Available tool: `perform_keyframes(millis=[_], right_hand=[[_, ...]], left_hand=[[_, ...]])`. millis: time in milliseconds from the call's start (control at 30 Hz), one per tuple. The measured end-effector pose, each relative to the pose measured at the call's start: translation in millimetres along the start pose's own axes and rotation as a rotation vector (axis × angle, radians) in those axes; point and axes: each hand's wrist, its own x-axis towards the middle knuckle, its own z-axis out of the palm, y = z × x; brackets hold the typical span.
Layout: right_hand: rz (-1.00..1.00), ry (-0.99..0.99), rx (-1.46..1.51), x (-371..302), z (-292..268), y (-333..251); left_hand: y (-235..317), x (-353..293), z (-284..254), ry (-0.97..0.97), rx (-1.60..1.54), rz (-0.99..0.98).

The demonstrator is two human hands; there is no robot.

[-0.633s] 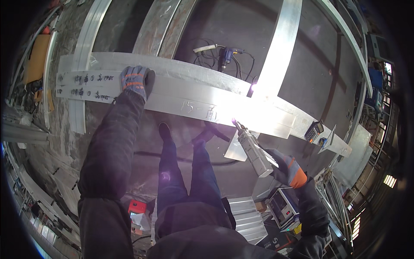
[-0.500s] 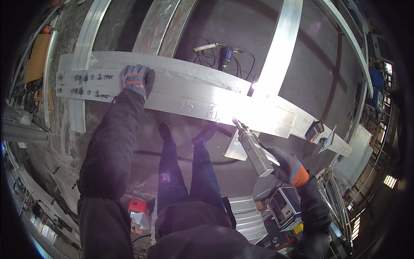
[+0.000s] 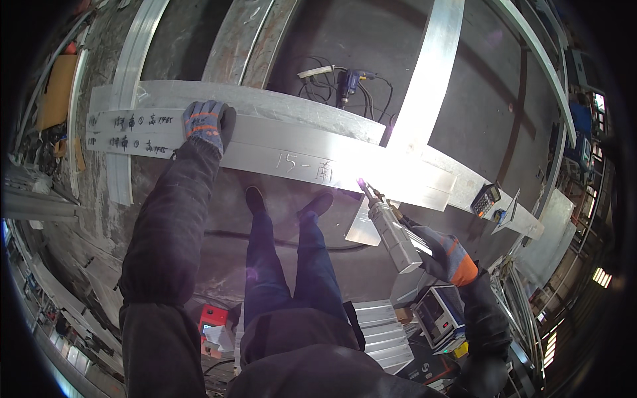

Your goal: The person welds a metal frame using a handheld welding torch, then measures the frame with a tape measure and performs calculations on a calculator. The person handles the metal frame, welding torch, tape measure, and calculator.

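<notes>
Glare (image 3: 385, 166) burns white where the tip of a handheld welding torch (image 3: 394, 237) meets the near part of a long metal panel (image 3: 255, 151), right of the handwritten marks on its surface. The torch, grey and boxy with a narrow nozzle, slants across the view: its long axis runs from the blunt rear end at lower right to the nozzle at upper left, so it points forward and to the left, away from the person. Its body hangs just outside the panel's near edge. The right hand (image 3: 448, 257), in a grey and orange glove, is closed around the torch from the right side, though the body hides most of the fingers. The panel's own long axis lies left to right, dipping toward the right. On its left half rests the gloved left hand (image 3: 207, 126), back upward, fingers side by side; whether they pinch an edge or only press down, one cannot tell. Behind the panel, a second metal strip (image 3: 192, 93) runs alongside, and a bright metal crossbar (image 3: 434, 66) extends forward from the glare. A calculator (image 3: 485, 200) sits toward the right end, while a blue power drill (image 3: 350, 85) lies beyond the strip among coiled cables (image 3: 318, 85).
</notes>
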Motion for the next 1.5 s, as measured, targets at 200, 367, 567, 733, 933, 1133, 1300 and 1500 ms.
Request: perform_keyframes(millis=[200, 367, 567, 733, 933, 1133, 1300, 1500], right_hand=[[-0.047, 0.098, 0.009, -3.2, 22.3, 19.0], [0.116, 0.137, 0.024, -14.4, 52.2, 24.1], [0.332, 0.438, 0.457, -20.7, 127.5, 27.3], [0.384, 0.554, 1.047, -10.4, 207.7, 22.8], [0.14, 0.756, 1.357, 33.6, 274.4, -11.9], [0.208, 0.877, 1.603, 55.6, 289.3, -58.1], [0.204, 0.907, 1.581, 60.4, 290.1, -67.6], [0.185, 0.828, 1.507, 47.8, 293.4, -49.8]], left_hand=[[1.4, -1.5, -2.9, 0.05, 0.014, 0.022], [5.4, -7.4, -14.1, 0.1, 0.037, 0.072], [9.4, -4.1, -17.3, 0.03, 0.091, 0.052], [5.4, -4.8, -14.2, 0.099, 0.217, 0.125], [4.9, 4.4, -10.6, -0.028, 0.155, 0.04], [12.5, -1.7, -19.2, 0.065, 0.235, 0.109], [18.9, -6.7, -29.3, 0.041, 0.158, 0.099], [14.7, -7.3, -24.6, 0.071, 0.179, 0.118]])
